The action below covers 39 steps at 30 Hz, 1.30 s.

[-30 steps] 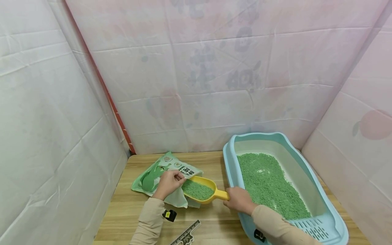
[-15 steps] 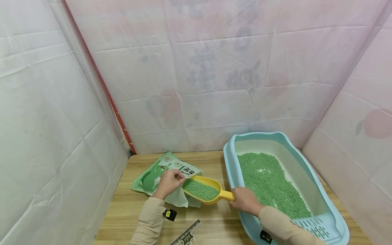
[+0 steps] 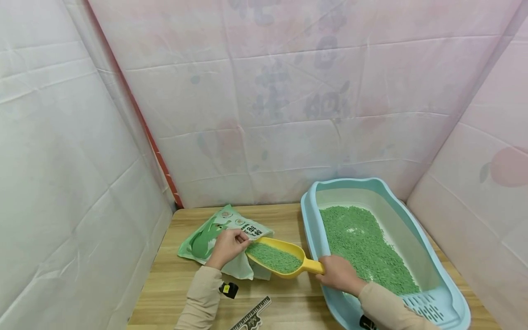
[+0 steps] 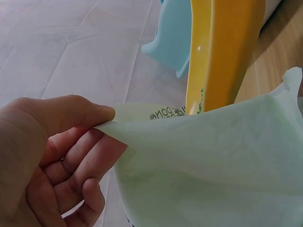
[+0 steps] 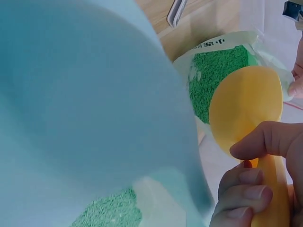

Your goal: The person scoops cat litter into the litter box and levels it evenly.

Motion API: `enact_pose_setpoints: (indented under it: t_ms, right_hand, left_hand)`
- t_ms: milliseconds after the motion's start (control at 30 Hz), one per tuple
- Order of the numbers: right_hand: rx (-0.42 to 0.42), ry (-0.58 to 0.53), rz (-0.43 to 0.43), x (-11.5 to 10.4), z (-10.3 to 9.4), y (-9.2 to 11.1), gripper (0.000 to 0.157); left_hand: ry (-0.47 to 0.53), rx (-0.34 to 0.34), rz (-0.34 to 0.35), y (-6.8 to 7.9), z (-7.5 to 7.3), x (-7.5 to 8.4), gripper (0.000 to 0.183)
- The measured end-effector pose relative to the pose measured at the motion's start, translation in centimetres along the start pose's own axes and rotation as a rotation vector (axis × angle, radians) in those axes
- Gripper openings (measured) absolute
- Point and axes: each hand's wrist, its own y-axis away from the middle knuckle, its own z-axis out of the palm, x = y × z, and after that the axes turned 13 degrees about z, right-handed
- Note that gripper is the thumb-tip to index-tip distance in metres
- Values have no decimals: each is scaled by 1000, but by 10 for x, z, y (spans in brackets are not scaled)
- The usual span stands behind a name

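My left hand (image 3: pixel 226 247) pinches the open edge of the green-and-white litter bag (image 4: pixel 203 165) between thumb and fingers, seen closely in the left wrist view. The bag lies on its side, and green pellets (image 5: pixel 206 71) show inside its mouth in the right wrist view. My right hand (image 3: pixel 339 274) grips the handle of a yellow scoop (image 3: pixel 312 266), thumb along its top. Green pellets (image 3: pixel 276 259) fill the scoop, whose tip is still at the bag's mouth. The right forearm crosses the near left rim of a light blue litter box (image 3: pixel 309 220).
More green pellets (image 3: pixel 363 247) cover much of the litter box floor, beside a slotted step (image 3: pixel 425 306) at its near end. A flat, dark ruler-like piece (image 3: pixel 249 316) lies on the wooden table (image 3: pixel 161 275) near the front. White sheets (image 3: pixel 264 151) wall the table in.
My right hand has drawn the scoop rightward, so more of its pellet-filled bowl shows outside the bag. The left hand and bag have stayed nearly in place.
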Motion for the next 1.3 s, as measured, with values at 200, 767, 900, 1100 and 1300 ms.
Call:
enact_pose_setpoints:
  t_ms: [200,767,900,1100,1300]
  right_hand:
    - [-1,-19,-20,10,-7,2,21]
    - [-27,-13,-75,35,-21,3,21]
    - [-36,-26,-102,41,-24,2,17]
    - [-55,-87,-100,53,-29,0,9]
    - [-22,-157,-26,57,-25,0,8]
  left_hand:
    - [-14,4,2,0,1,0,10]
    - [12,5,1,0,0,-3,9]
    - [11,3,0,0,0,-3,9]
    - [23,0,-4,1,0,-3,9]
    - [26,10,8,4,1,-5,10]
